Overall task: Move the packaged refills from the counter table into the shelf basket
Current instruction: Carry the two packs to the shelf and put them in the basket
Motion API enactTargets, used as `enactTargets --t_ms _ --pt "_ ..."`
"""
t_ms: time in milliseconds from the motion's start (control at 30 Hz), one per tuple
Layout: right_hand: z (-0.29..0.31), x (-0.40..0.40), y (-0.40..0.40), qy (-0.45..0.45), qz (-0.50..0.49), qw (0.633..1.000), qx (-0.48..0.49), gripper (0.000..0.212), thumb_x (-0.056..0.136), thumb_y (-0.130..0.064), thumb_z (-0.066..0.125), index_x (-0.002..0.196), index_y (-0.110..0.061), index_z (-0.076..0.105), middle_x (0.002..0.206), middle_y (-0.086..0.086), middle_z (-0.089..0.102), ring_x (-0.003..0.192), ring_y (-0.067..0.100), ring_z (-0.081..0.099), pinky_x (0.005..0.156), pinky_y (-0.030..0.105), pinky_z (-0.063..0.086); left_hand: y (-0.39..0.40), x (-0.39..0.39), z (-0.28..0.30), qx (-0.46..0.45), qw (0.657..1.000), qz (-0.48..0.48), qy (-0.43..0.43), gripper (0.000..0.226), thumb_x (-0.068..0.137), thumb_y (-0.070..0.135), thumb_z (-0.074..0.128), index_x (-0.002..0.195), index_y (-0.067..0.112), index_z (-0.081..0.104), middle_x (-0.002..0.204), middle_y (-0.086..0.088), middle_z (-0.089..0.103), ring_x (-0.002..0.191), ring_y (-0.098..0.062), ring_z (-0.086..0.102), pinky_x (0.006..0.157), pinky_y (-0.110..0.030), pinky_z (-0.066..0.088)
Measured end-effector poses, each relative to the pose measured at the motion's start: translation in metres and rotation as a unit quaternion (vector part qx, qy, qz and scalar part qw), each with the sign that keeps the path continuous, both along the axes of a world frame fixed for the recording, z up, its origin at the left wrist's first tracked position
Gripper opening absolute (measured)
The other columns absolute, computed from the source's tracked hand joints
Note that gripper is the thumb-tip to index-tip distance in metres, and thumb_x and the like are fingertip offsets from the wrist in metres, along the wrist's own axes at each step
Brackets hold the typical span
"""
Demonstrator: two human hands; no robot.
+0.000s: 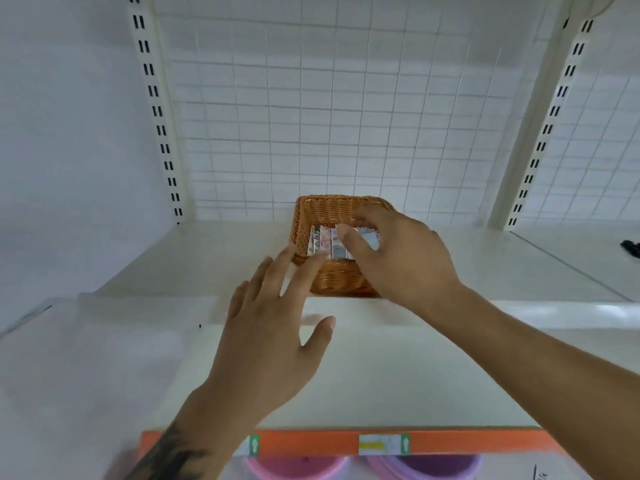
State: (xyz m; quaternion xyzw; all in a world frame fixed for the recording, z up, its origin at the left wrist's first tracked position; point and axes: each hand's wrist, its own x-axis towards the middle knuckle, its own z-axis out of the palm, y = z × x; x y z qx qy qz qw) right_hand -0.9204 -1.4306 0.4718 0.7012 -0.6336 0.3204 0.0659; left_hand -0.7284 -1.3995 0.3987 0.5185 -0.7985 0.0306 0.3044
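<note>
A brown wicker basket (313,211) stands on the white shelf (194,258) against the wire grid back. Several packaged refills (323,240) stand upright in a row inside it. My right hand (398,258) reaches into the basket from the right, thumb and fingers closed around the refills at the right end of the row. My left hand (273,327) hovers in front of the basket's left front corner, fingers spread, fingertips close to the rim and holding nothing.
The shelf's front edge carries an orange price strip (311,441) with labels. Below it show pink (294,467) and purple (433,467) round containers. Slotted uprights (156,109) flank the bay. A small dark object (632,247) lies on the neighbouring shelf at right.
</note>
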Motion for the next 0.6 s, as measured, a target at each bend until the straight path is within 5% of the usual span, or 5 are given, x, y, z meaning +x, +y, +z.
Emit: enactTargets --t_ms 100,233,400,600 --pt "-0.042 -0.009 0.033 0.07 0.038 0.993 -0.082 0.053 0.102 -0.064 0.037 0.141 -0.034 0.056 0.149 0.001 0.055 0.137 0.029 0.051 0.114 0.055 0.036 0.029 0.0 0.0 0.037 0.999 0.036 0.005 0.079 0.095 0.064 0.046 0.156 0.055 -0.005 0.172 0.008 0.006 0.159 -0.019 0.008 0.127 -0.045 0.018" --pt "-0.081 -0.018 0.068 0.106 0.079 0.989 -0.069 0.056 0.102 -0.062 0.039 0.15 -0.035 0.048 0.164 0.011 0.034 0.153 0.036 0.029 0.124 0.06 0.019 0.074 -0.005 -0.004 0.056 0.994 0.091 -0.02 0.078 0.095 0.066 0.047 0.159 0.05 0.006 0.171 0.006 0.013 0.158 -0.021 0.015 0.125 -0.047 0.022" --pt "-0.121 -0.005 0.121 0.073 0.202 0.976 -0.021 0.056 0.103 -0.061 0.039 0.149 -0.031 0.05 0.161 0.014 0.04 0.145 0.039 0.043 0.119 0.058 0.034 0.152 -0.004 -0.033 0.105 0.974 0.194 -0.045 0.079 0.087 0.074 0.031 0.159 0.047 0.016 0.17 0.004 0.021 0.156 -0.023 0.024 0.123 -0.05 0.026" --pt "-0.181 0.04 0.199 0.061 0.33 0.939 0.068 0.061 0.099 -0.064 0.031 0.145 -0.031 0.054 0.155 0.013 0.049 0.135 0.038 0.053 0.112 0.053 0.044 0.286 0.008 -0.093 0.191 0.92 0.335 -0.073 0.077 0.086 0.069 0.042 0.157 0.042 0.032 0.166 -0.002 0.033 0.15 -0.03 0.036 0.119 -0.058 0.031"
